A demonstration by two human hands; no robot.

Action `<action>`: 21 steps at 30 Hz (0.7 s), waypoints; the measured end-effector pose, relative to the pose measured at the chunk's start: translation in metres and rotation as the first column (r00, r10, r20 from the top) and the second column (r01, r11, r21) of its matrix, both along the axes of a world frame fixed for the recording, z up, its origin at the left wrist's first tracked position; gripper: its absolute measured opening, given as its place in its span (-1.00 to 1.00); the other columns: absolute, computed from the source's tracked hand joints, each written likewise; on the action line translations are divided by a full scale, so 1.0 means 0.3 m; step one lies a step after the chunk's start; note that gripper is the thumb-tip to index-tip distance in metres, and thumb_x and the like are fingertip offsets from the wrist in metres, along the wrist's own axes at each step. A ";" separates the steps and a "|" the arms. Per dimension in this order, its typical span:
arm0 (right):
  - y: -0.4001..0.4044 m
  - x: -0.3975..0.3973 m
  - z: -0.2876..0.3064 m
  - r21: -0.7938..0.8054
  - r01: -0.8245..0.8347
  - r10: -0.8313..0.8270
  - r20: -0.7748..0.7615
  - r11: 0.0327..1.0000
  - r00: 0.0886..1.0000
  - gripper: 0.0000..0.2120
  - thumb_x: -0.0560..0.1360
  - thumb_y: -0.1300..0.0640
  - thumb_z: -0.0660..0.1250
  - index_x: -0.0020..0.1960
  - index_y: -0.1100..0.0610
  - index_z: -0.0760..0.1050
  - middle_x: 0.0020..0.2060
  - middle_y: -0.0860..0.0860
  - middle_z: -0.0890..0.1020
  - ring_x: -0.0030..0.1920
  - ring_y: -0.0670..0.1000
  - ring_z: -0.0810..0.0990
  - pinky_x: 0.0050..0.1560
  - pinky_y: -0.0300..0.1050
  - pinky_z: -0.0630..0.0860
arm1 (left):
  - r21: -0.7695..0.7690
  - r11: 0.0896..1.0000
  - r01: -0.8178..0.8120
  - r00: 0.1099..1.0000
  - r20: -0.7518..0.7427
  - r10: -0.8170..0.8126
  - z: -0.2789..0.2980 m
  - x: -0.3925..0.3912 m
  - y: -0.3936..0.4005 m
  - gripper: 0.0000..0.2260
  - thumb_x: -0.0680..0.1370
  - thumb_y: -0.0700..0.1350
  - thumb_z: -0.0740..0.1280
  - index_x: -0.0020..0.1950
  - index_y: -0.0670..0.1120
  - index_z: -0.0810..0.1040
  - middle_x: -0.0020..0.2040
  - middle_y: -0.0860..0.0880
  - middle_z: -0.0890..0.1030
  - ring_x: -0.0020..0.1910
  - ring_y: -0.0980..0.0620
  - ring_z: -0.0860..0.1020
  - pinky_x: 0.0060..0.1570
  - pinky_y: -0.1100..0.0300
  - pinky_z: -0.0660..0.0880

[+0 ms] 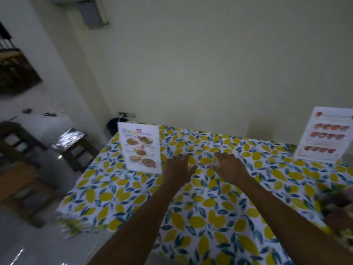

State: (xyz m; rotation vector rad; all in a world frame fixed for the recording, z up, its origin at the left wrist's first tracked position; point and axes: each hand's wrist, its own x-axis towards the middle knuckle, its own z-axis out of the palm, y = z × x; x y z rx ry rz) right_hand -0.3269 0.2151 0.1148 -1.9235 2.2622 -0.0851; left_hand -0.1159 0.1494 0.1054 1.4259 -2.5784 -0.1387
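A tablecloth (210, 213) printed with yellow lemons and blue leaves covers the table in front of me. My left hand (176, 169) lies palm down on the cloth with its fingers stretched flat toward the far edge. My right hand (230, 167) rests flat on the cloth beside it, a short gap between the two. Neither hand holds anything. Both forearms reach in from the bottom of the view.
A picture menu sheet (140, 148) lies on the cloth left of my hands; a second menu (324, 134) stands at the far right. Wooden stools (73, 146) stand on the floor to the left. Blurred items (338, 207) sit at the right edge. A wall backs the table.
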 end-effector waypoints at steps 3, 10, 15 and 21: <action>-0.067 0.157 -0.009 0.014 -0.061 0.061 0.011 0.998 0.998 -0.43 0.59 -0.18 0.11 0.50 0.10 0.21 0.38 0.15 0.44 0.32 0.23 0.43 0.23 0.13 0.48 | 0.011 0.996 -0.085 0.996 0.031 0.085 -0.008 0.176 -0.039 -0.45 0.56 0.32 0.11 0.35 -0.05 0.44 0.26 -0.10 0.56 0.22 -0.16 0.54 0.22 -0.09 0.42; -0.235 0.412 -0.044 0.076 -0.139 0.133 0.072 0.987 0.988 -0.41 0.61 -0.17 0.11 0.53 0.11 0.15 0.46 0.14 0.35 0.43 0.22 0.32 0.36 0.14 0.38 | 0.065 0.970 -0.234 0.972 0.045 0.232 -0.054 0.443 -0.133 -0.51 0.56 0.30 0.16 0.29 -0.02 0.47 0.28 -0.06 0.54 0.24 -0.13 0.53 0.21 -0.08 0.39; -0.378 0.502 -0.127 0.105 -0.137 0.126 0.104 0.985 0.987 -0.40 0.58 -0.19 0.13 0.51 0.11 0.18 0.45 0.13 0.37 0.41 0.20 0.36 0.31 0.12 0.43 | 0.101 0.950 -0.296 0.952 0.115 0.284 -0.107 0.582 -0.284 -0.39 0.58 0.32 0.10 0.48 -0.05 0.33 0.42 -0.10 0.46 0.36 -0.14 0.45 0.31 -0.10 0.35; -0.563 0.590 -0.222 0.148 -0.007 -0.028 0.235 0.989 0.972 -0.36 0.58 -0.18 0.17 0.51 0.16 0.16 0.42 0.18 0.39 0.40 0.21 0.38 0.31 0.12 0.44 | 0.173 0.924 -0.341 0.934 0.171 0.313 -0.172 0.716 -0.526 -0.38 0.58 0.33 0.09 0.42 -0.12 0.33 0.30 -0.13 0.53 0.25 -0.15 0.53 0.24 -0.09 0.40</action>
